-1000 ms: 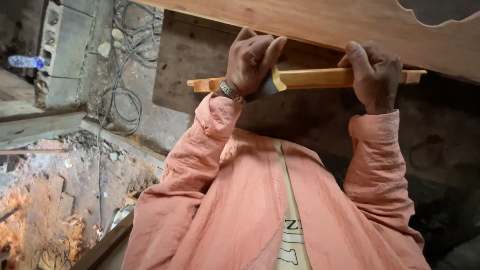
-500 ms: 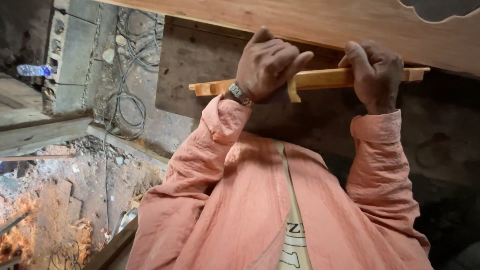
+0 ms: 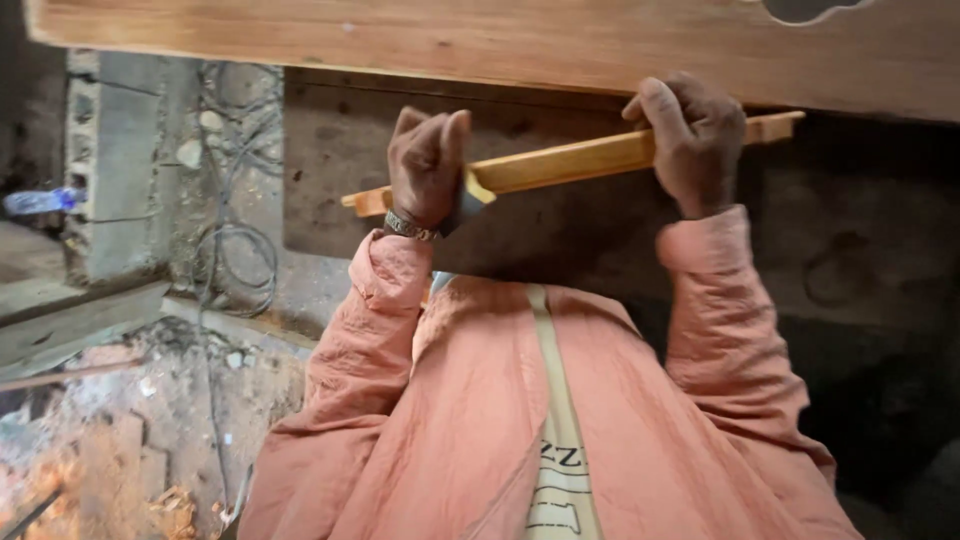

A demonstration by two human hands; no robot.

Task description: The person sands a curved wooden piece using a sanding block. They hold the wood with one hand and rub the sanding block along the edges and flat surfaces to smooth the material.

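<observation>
Left hand (image 3: 428,165) first: we had it folded around the wooden strip (image 3: 560,162) near its low end, at about nine o'clock of the frame's middle, with a folded piece of yellow-backed sandpaper (image 3: 474,192) pinched under the fingers against the wood. Right hand (image 3: 692,140) was clamped on the same strip up toward two o'clock, thumb laid along the top, just short of the notched far end.

So the strip ran tilted between our two fists, left end lower, just below the big wooden board (image 3: 520,45) that crossed the top of the view. Whether it touched that board, we could not tell.

How would it handle? We judged it light and stiff, a narrow moulded length with a smooth, pale finish. The long span between the grips could flex if pressed hard in the middle. Best hold looked like where we had it: one fist near each end, wrapped fully round, since the slick faces might slide under a loose pinch. The sandpaper seemed thin and limp, shaped by the fingers.

Containers? Only one showed: a clear plastic bottle (image 3: 40,201) lying far out at nine o'clock on the rubble beside a concrete block (image 3: 115,160). What it held was too blurred to say.
</observation>
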